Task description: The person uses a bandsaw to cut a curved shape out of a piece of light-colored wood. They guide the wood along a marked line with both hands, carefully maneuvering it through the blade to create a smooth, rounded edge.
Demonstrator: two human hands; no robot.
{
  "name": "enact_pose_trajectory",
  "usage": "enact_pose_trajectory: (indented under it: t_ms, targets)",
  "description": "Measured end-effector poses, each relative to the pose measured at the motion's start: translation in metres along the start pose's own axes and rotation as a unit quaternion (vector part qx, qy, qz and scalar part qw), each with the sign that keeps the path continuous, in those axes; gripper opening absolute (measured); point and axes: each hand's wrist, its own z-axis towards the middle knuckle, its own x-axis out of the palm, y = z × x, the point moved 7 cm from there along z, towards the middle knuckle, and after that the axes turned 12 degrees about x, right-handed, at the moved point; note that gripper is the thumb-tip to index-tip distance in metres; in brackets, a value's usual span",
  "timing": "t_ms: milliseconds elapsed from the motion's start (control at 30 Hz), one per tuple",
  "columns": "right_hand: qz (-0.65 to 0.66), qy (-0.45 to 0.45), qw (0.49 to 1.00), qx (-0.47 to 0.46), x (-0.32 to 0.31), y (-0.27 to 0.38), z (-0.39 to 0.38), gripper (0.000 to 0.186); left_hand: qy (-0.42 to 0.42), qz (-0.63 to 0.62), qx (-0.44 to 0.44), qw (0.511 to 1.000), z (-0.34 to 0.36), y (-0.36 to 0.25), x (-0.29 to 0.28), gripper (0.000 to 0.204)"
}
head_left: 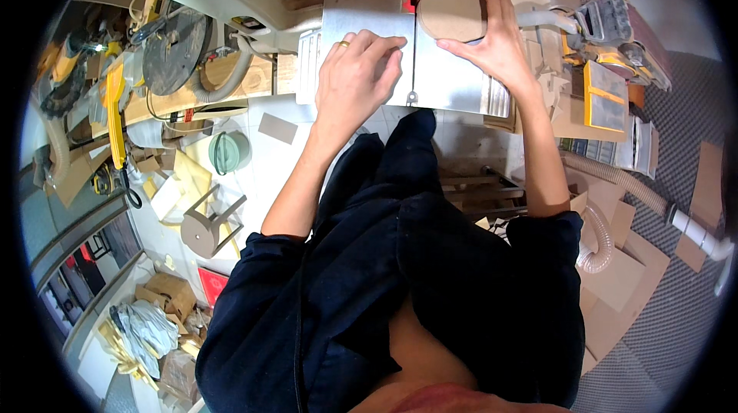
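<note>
The board (453, 13), round-edged and brown, lies on the metal counter (450, 78) toward its far edge, right of the slot (414, 67) that runs to the near edge, with its left side right beside the red insert (410, 2). The right hand (503, 44) holds it: the thumb presses along the board's near rim and the fingers wrap its right side, a wide grip spread around the curve. The left hand (350, 71) is on the left half of the counter, fingers bent and its grip fairly narrow; nothing shows in it, though I cannot tell whether something small is tucked underneath. The step seems to be steering the board by hand at the insert, and the right hand's spread hold suits that, since it can turn the curve from two sides. To do it well, the board should lie flat on the counter and turn slowly, with light, even pressure. The left fingertips point toward the slot, so they would be safer drawn back toward the counter's left edge, and the right thumb should trail behind the rim. The blade itself I cannot make out.
</note>
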Motion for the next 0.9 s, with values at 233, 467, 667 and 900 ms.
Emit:
enact_pose_trajectory:
  t_ms: [233,467,667,900]
  targets:
    - [-0.008,0.009,1.000,0.020,0.0006,-0.0012,0.0007,0.118,0.004,0.020,0.016,1.000,-0.0014,0.0014,0.0015,0.018]
    - [-0.044,0.013,0.998,0.031,0.0031,-0.0045,0.0011,0.120,0.001,0.006,0.004,1.000,0.0005,0.0002,0.0007,0.015]
    - [-0.023,0.010,1.000,0.016,0.0056,-0.0069,0.0033,0.119,-0.002,0.018,0.018,1.000,0.0004,0.0008,0.0013,0.016]
    - [-0.025,0.015,0.999,0.028,0.0023,-0.0024,0.0045,0.117,-0.002,0.025,0.022,0.999,0.0005,0.0005,0.0019,0.016]
